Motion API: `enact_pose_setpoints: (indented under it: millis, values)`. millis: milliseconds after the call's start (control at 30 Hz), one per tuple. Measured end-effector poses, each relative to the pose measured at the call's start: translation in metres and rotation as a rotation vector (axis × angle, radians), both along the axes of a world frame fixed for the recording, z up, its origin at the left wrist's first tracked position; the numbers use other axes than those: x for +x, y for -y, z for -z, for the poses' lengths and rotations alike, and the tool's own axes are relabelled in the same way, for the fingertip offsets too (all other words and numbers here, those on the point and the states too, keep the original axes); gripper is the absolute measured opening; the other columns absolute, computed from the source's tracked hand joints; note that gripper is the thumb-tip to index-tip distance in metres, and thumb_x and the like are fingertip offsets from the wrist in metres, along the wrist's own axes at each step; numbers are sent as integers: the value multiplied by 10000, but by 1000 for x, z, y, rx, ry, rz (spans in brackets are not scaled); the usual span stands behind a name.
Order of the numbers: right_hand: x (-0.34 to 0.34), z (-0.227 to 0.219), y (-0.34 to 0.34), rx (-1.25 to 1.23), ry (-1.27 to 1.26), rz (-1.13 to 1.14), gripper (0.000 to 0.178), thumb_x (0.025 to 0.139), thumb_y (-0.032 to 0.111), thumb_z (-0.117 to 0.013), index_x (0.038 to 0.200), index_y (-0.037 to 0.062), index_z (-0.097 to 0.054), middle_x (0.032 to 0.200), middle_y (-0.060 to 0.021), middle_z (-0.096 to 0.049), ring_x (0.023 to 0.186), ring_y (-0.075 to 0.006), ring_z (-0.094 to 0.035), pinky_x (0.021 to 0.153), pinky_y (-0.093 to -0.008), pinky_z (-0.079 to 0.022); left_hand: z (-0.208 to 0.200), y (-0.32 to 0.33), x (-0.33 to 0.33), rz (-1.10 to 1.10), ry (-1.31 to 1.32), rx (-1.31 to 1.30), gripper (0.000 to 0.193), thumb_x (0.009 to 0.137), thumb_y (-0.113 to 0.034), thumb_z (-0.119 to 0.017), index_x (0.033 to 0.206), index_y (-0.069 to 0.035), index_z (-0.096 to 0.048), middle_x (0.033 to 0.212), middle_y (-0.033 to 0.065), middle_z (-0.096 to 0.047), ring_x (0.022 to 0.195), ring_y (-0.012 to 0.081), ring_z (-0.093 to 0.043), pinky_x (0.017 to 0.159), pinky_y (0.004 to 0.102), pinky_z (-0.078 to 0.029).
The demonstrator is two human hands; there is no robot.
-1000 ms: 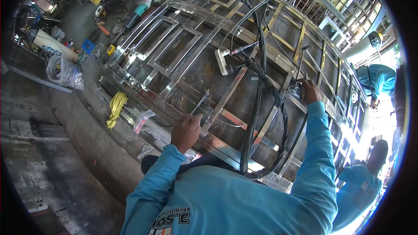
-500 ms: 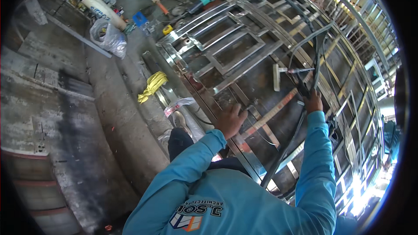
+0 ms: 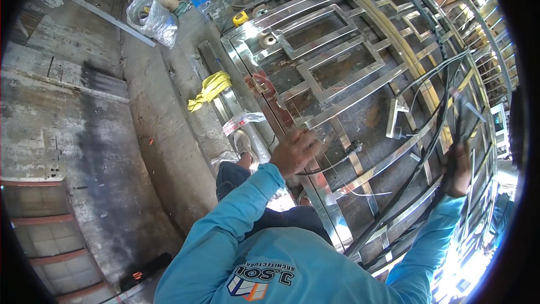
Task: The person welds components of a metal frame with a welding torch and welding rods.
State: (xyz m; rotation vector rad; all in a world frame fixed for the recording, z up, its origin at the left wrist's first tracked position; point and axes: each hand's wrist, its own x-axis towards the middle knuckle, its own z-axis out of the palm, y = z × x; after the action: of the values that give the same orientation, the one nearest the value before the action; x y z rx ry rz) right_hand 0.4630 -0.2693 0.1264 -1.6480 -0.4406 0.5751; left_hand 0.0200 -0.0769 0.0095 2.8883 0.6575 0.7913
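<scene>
Yellow cloth [image 3: 210, 89]: left of metal frame [image 3: 360, 94]. Left hand [image 3: 295, 153]: over frame's left edge, fingers slightly apart. Black cables [image 3: 448, 87]: across frame's right part, running far to near. Right hand [image 3: 458, 172]: at cables; finger closure cannot be told.

Rightward reach from the left hand [image 3: 295, 151] is obstructed by long, thick black cables [image 3: 445, 101], strung from near to far beside the right hand [image 3: 459, 171]. Between them, a low passage over the shiny metal lattice [image 3: 365, 178] is left, interrupted farther off by a pale L-shaped piece [image 3: 392, 118]; more room is offered above the far silvery rectangular frame [image 3: 355, 97].
</scene>
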Motion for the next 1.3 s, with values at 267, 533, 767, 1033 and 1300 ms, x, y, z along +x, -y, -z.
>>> enact_pose_setpoints:
  millis: [267, 533, 767, 1033, 1300]
  values:
    - [-103, -98, -174, 182, 113, -320, 569, 1031, 309, -569, 1490, 0, -436, 853, -23, -590, 591, -43, -549, 446, -171, -414, 13, -28, -19, -303, 52, 12, 375, 736, -53, -762, 1092, -47, -645, 1235, 138, -633, 1149, 354, -604, 963, 448, -525]
    - [-234, 38, -249, -19, 204, -830, 609, 873, 171, -752, 1401, 34, -481, 1025, -266, -692, 951, -400, -717, 814, -439, -561, 19, -30, -7, -339, 90, -60, 359, 769, 7, -774, 1097, -5, -629, 1279, 193, -629, 1166, 418, -622, 948, 475, -564]
    - [-258, 108, -250, 102, 169, -898, 563, 897, 145, -711, 1403, 43, -489, 1078, -286, -686, 957, -458, -699, 842, -457, -564, 10, -29, -7, -385, 16, -101, 333, 769, -35, -806, 1059, 4, -648, 1274, 203, -632, 1194, 428, -631, 957, 467, -570]
    - [-256, 113, -262, 173, -4, -947, 499, 913, 102, -695, 1377, 51, -518, 1133, -290, -680, 998, -452, -701, 827, -461, -575, 11, -27, -2, -481, -23, -124, 350, 797, -44, -794, 1110, 9, -645, 1253, 219, -646, 1195, 458, -624, 968, 498, -564]
    - [-245, 121, -263, 186, -16, -1035, 521, 902, 96, -706, 1382, 55, -505, 1147, -280, -676, 1017, -445, -696, 859, -455, -574, 15, -29, 0, -507, -25, -67, 397, 775, -16, -773, 1131, -8, -598, 1263, 205, -634, 1242, 439, -597, 1015, 507, -550]
